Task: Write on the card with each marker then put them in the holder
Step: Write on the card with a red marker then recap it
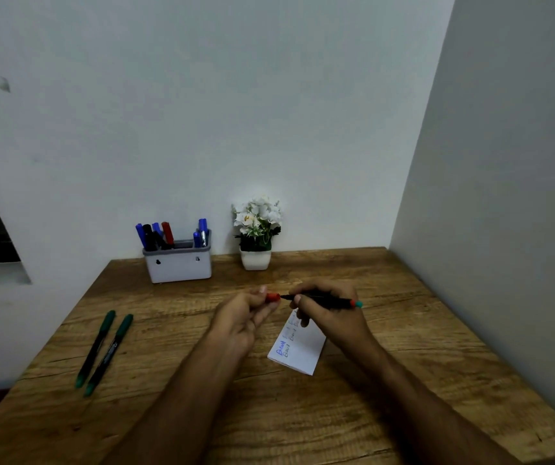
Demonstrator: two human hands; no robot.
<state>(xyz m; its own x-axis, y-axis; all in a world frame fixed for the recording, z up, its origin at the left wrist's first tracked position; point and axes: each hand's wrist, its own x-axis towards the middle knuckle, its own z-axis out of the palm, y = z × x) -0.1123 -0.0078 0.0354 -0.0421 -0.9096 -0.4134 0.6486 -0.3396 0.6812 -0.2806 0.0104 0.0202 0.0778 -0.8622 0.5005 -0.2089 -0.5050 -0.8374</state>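
Right hand: grips red marker above card, tip bare. Left hand: pinches red cap just off tip. Holder: rear, well apart. Risk: misaligned cap, ink on fingers; loose pinch drops cap.

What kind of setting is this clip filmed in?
Probably a small home or office desk corner: a wooden table against plain walls, a holder of markers, and a potted white flower plant.
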